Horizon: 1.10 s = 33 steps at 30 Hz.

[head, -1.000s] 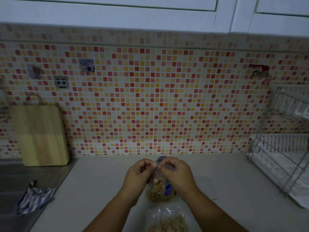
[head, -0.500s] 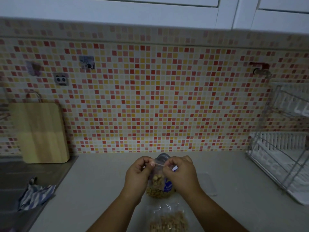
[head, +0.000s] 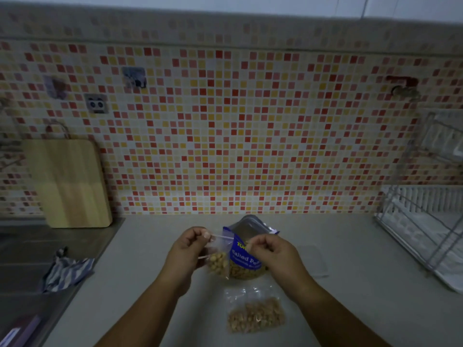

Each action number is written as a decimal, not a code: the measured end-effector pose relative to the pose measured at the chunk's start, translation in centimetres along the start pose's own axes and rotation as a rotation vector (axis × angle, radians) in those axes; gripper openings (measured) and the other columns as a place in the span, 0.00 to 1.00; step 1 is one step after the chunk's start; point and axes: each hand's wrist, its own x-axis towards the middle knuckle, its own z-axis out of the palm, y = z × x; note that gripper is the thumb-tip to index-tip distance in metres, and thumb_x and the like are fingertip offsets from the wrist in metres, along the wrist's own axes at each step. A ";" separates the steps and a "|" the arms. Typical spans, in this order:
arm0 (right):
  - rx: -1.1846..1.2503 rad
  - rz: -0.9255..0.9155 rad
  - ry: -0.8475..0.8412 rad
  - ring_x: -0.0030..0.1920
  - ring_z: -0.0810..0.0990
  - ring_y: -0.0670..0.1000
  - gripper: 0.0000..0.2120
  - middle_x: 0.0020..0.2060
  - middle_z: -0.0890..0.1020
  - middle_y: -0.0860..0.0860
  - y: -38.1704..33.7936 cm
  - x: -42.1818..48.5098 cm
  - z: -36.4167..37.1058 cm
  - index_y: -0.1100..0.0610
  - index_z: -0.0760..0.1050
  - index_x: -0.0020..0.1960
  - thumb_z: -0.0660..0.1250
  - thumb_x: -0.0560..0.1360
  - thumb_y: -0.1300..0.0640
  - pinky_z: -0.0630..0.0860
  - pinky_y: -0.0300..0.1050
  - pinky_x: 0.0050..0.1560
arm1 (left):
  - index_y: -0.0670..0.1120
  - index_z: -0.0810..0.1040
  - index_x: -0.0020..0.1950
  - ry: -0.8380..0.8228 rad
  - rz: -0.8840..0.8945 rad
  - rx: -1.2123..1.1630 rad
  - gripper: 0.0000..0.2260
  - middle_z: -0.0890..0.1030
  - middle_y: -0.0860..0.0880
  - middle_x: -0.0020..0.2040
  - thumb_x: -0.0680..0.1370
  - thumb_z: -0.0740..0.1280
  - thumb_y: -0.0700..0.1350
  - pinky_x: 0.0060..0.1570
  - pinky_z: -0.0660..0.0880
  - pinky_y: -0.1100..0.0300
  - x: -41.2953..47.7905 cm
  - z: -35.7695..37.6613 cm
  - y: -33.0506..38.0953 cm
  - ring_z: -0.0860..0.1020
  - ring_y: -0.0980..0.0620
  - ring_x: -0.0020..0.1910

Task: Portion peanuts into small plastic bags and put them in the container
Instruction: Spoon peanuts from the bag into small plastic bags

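Both forearms reach forward from the bottom edge and converge toward the middle, bare to the elbow. The left hand (head: 186,249) is curled into a loose fist, knuckles up, thumb and forefinger pressed together at its upper right. The right hand (head: 271,251) mirrors it just beside, back of the hand facing up, its thumb and forefinger pressed together at its upper left, pointing at the left hand. The two pinches sit level and near each other, not touching. The other fingers of each hand are folded into the palm, wrists roughly straight.
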 end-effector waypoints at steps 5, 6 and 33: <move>-0.111 0.121 -0.027 0.40 0.80 0.48 0.05 0.37 0.83 0.51 3.4 -1.0 3.8 0.52 0.81 0.38 0.70 0.72 0.57 0.76 0.41 0.43 | 0.48 0.76 0.40 0.005 -0.191 -0.014 0.07 0.82 0.52 0.35 0.77 0.63 0.42 0.34 0.72 0.61 -0.7 -0.1 -4.4 0.76 0.51 0.34; -0.152 0.163 -0.016 0.41 0.80 0.49 0.07 0.37 0.83 0.51 4.4 -0.9 4.3 0.50 0.80 0.36 0.69 0.73 0.57 0.76 0.42 0.45 | 0.48 0.76 0.40 0.012 -0.236 -0.006 0.07 0.82 0.51 0.35 0.77 0.64 0.42 0.32 0.71 0.62 -0.8 -0.3 -5.4 0.76 0.51 0.33; -0.980 0.040 0.100 0.51 0.77 0.55 0.14 0.49 0.83 0.51 13.7 1.2 7.0 0.50 0.79 0.55 0.66 0.70 0.51 0.74 0.48 0.50 | 0.47 0.79 0.48 0.213 -0.102 0.857 0.04 0.82 0.48 0.44 0.76 0.65 0.45 0.43 0.66 0.65 1.0 -3.6 -15.8 0.80 0.48 0.46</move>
